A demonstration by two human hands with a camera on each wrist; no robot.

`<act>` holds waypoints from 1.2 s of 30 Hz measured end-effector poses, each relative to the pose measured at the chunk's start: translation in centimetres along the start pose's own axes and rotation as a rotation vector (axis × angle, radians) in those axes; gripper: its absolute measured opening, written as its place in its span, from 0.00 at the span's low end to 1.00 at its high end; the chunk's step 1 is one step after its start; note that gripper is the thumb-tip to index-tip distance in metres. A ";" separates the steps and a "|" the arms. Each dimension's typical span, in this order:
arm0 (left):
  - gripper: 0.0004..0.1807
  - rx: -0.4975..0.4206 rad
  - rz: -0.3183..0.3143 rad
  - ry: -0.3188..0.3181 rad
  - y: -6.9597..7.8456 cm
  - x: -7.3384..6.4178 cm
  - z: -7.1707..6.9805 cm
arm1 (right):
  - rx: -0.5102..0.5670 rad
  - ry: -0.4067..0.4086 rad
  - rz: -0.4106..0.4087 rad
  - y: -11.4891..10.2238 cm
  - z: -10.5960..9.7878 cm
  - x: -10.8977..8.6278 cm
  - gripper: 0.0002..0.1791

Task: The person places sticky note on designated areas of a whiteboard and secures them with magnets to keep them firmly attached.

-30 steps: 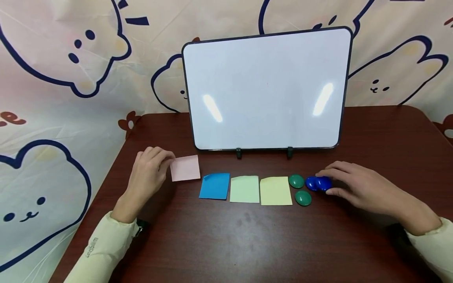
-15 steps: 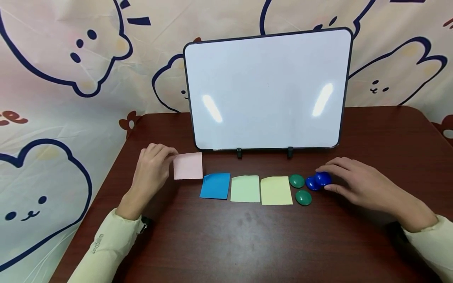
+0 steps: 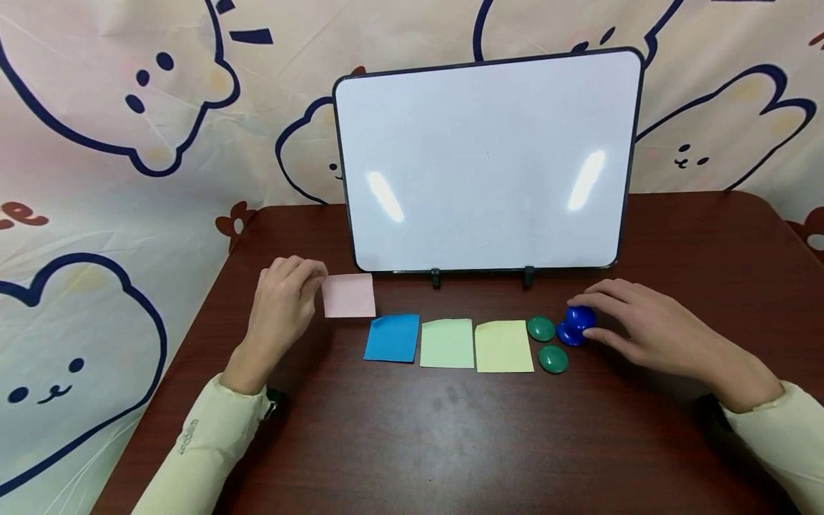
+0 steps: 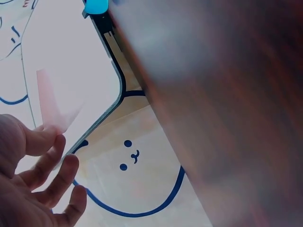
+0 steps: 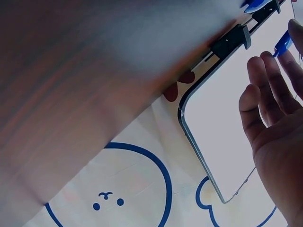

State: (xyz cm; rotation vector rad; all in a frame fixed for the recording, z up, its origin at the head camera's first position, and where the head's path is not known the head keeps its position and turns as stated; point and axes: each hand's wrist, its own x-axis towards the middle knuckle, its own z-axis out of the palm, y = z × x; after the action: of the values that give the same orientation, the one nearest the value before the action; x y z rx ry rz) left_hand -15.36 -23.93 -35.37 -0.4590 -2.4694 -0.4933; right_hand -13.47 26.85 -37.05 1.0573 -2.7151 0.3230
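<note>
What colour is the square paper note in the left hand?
Pale pink; the square paper note in the left hand shows best in the head view.

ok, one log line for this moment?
left hand: pinches pink note | right hand: pinches blue disc | second blue disc: on table | whiteboard: standing behind

Pink sq. note (image 3: 350, 296), plain, bowed in L wrist view; L grip (image 3: 283, 304) pinches its 10 o'clock corner; pos. approx 8 o'clock in head view. Glossy blue disc (image 3: 581, 317), round, pinched by R grip (image 3: 650, 329), b/w 3 & 4 o'clock, overlaps 2nd blue disc (image 3: 566, 335) at latter's 1 o'clock.
</note>
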 end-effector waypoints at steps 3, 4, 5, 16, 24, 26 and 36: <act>0.04 -0.006 0.000 0.004 0.0 0.1 0.1 | 0.003 -0.002 0.001 0.0 -0.1 0.2 0.30; 0.04 -0.009 -0.001 0.005 0.1 0.2 0.1 | 0.005 -0.003 0.003 0.0 -0.1 0.3 0.30; 0.04 -0.012 -0.003 0.006 0.1 0.2 0.1 | 0.007 -0.004 0.006 0.0 -0.1 0.3 0.29; 0.03 -0.030 -0.021 -0.012 0.5 0.8 0.6 | 0.017 -0.005 0.054 -0.2 -0.2 0.8 0.29; 0.02 -0.049 -0.005 0.007 0.7 1.2 1.0 | 0.019 0.002 0.073 -0.2 -0.2 1.3 0.27; 0.03 -0.016 0.023 0.011 0.7 1.2 1.1 | 0.017 0.006 0.072 -0.2 -0.2 1.4 0.27; 0.03 0.081 0.136 0.061 1.1 1.8 1.6 | 0.008 0.033 0.036 0.0 0.1 1.9 0.28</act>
State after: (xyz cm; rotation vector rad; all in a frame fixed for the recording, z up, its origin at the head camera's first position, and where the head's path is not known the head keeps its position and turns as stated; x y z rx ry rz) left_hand -17.05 -21.90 -35.30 -0.5655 -2.3705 -0.3452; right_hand -14.87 25.56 -36.63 0.9977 -2.7088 0.3549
